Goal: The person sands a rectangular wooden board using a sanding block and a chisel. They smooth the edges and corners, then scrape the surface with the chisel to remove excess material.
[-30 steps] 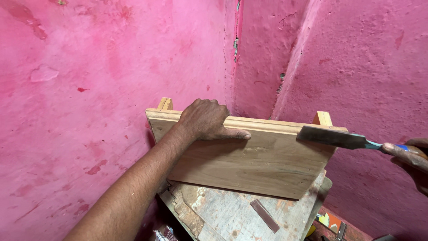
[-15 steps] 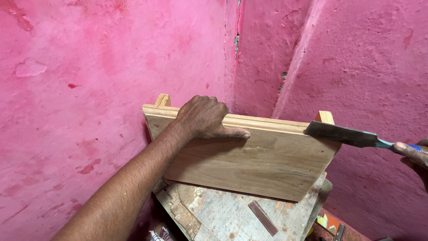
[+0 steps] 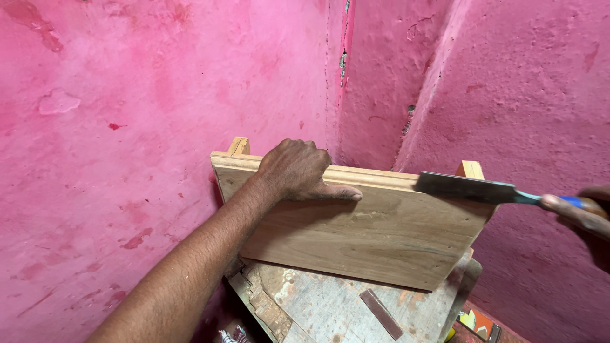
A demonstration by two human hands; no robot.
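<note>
1. 1 wooden panel point(image 3: 356, 235) is shown standing on edge on 1 worn bench top point(image 3: 324, 305), in a corner of 2 pink walls point(image 3: 127, 95).
2. 2 short wooden posts point(image 3: 239, 146) are seen behind the panel's top edge.
3. The left hand point(image 3: 298, 170) is laid flat over that top edge, fingers draped behind, thumb extended along the face.
4. 1 chisel point(image 3: 470, 188) is gripped in the closed right hand point(image 3: 584, 213), its blade resting on the panel's upper right corner, well apart from the left hand.

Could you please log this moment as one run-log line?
left hand: pressing on panel top edge | right hand: holding chisel | blade: at panel's top right edge | backdrop: pink wall
</note>
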